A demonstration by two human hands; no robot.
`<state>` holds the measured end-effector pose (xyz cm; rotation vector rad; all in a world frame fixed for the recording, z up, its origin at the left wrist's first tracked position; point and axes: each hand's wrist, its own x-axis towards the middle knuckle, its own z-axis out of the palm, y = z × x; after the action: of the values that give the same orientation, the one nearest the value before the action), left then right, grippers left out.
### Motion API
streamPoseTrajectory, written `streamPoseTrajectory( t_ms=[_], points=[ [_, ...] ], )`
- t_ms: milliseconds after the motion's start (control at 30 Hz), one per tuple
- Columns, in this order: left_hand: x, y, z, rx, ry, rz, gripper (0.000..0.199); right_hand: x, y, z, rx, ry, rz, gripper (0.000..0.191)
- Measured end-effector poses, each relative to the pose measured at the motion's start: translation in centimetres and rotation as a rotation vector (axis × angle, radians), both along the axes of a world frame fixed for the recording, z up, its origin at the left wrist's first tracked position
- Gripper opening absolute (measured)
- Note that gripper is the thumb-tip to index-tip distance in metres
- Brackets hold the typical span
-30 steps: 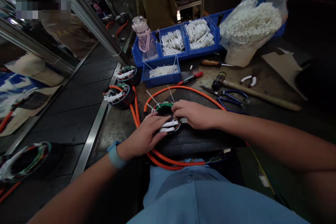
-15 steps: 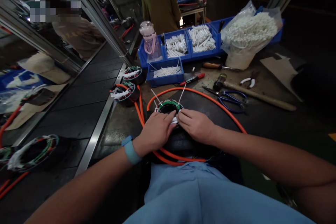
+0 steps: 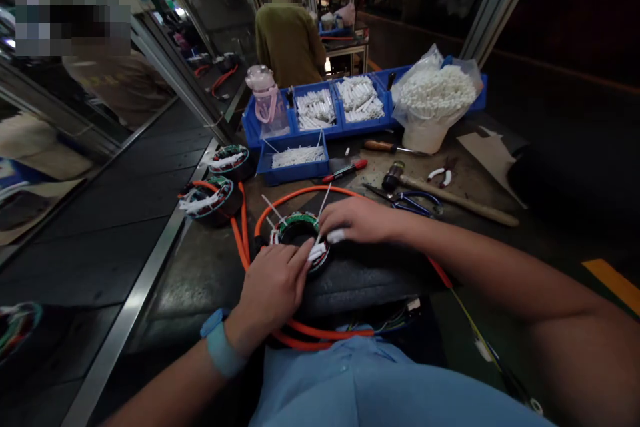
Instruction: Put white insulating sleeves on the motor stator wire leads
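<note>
A ring-shaped motor stator point(image 3: 300, 221) with green, red and white windings lies on the bench before me. My left hand point(image 3: 275, 280) is closed over its near left rim, the fingertips against short white sleeves point(image 3: 317, 252) on the near side. My right hand point(image 3: 353, 220) is at the right rim, its fingers curled together around a thin white cable tie point(image 3: 325, 203). A white covering or piece shows at its thumb; which, I cannot tell. Another white tie point(image 3: 274, 209) sticks up from the far left of the ring. An orange sleeved cable point(image 3: 300, 192) loops around the stator.
Two more stators point(image 3: 213, 203) stand at left beside the conveyor point(image 3: 150, 213). Beyond are a blue box of ties point(image 3: 295, 173), bins of white tubes point(image 3: 316, 109), a bottle point(image 3: 267, 103) and a bagged bucket point(image 3: 430, 107). Pliers point(image 3: 423, 202) and a mallet point(image 3: 395, 173) lie right. Two people are ahead.
The view has shifted, so the bench appears lower and further left. My right hand has drawn slightly away from my left, showing more of the ring; my left hand stays at the near rim.
</note>
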<state>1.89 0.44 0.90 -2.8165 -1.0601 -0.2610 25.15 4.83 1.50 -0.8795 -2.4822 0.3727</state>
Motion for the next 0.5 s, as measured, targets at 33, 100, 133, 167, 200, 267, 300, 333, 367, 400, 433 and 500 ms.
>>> streamPoseTrajectory(
  t_ms=[33,100,133,167,200,267,300,333,367,400,433,500],
  points=[
    [-0.1,0.0,-0.1,0.003,-0.021,-0.009,0.033,2.3,1.3,0.3,0.038,0.073,-0.142,0.015],
    [-0.2,0.1,-0.3,0.009,-0.061,-0.026,0.033,7.7,4.0,1.1,0.205,0.191,-0.714,0.021],
    [-0.2,0.2,-0.3,0.012,-0.074,-0.032,0.033,10.4,5.3,1.5,0.28,0.184,-1.022,0.025],
    [-0.3,0.2,-0.3,0.014,-0.084,-0.037,0.033,12.9,6.5,1.9,0.306,0.131,-1.232,0.029],
    [-0.2,0.1,-0.3,0.015,-0.091,-0.038,0.033,15.0,7.5,2.2,0.31,0.107,-1.309,0.03],
    [-0.2,0.0,-0.3,0.016,-0.1,-0.032,0.032,18.0,8.8,2.6,0.288,-0.033,-1.334,0.027],
    [-0.1,-0.1,-0.3,0.018,-0.101,-0.025,0.032,18.8,9.2,2.6,0.277,-0.091,-1.312,0.026],
    [-0.1,-0.1,-0.3,0.021,-0.101,-0.017,0.032,19.3,9.4,2.6,0.271,-0.142,-1.299,0.026],
    [0.0,-0.2,-0.4,0.027,-0.099,-0.009,0.032,19.6,9.4,2.5,0.272,-0.167,-1.298,0.026],
    [0.1,-0.2,-0.4,0.031,-0.095,-0.002,0.032,19.7,9.4,2.4,0.278,-0.164,-1.305,0.026],
    [0.2,-0.2,-0.5,0.034,-0.091,0.002,0.033,19.7,9.2,2.3,0.286,-0.151,-1.316,0.027],
    [0.3,-0.2,-0.6,0.036,-0.082,0.006,0.034,19.7,8.8,2.2,0.304,-0.128,-1.331,0.03]
  ],
)
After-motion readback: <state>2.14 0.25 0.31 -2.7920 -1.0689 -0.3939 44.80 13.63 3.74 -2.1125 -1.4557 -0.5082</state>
